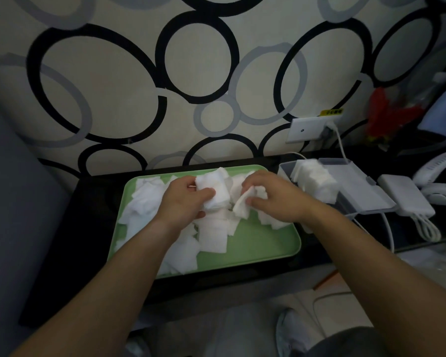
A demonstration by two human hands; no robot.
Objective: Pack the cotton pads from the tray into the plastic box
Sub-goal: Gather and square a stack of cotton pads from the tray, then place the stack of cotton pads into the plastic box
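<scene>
Over the pale green plastic tray (pixel 263 243) of loose white square cotton pads (pixel 214 238), the left hand (pixel 183 202) grips a thick stack (pixel 213 194), the right hand (pixel 276 197) pinches a few. At two o'clock the grey plastic box (pixel 283 170) looks nearly full; cramming could spill pads.

Dim light falls on cream wallpaper (pixel 119 81) printed with overlapping black and grey rings, a black tabletop (pixel 88 228) set against it, a white socket plate (pixel 307 131) low at right (a white cable (pixel 341 145) plugged in) and a plain grey surface (pixel 11 202) at far left.
</scene>
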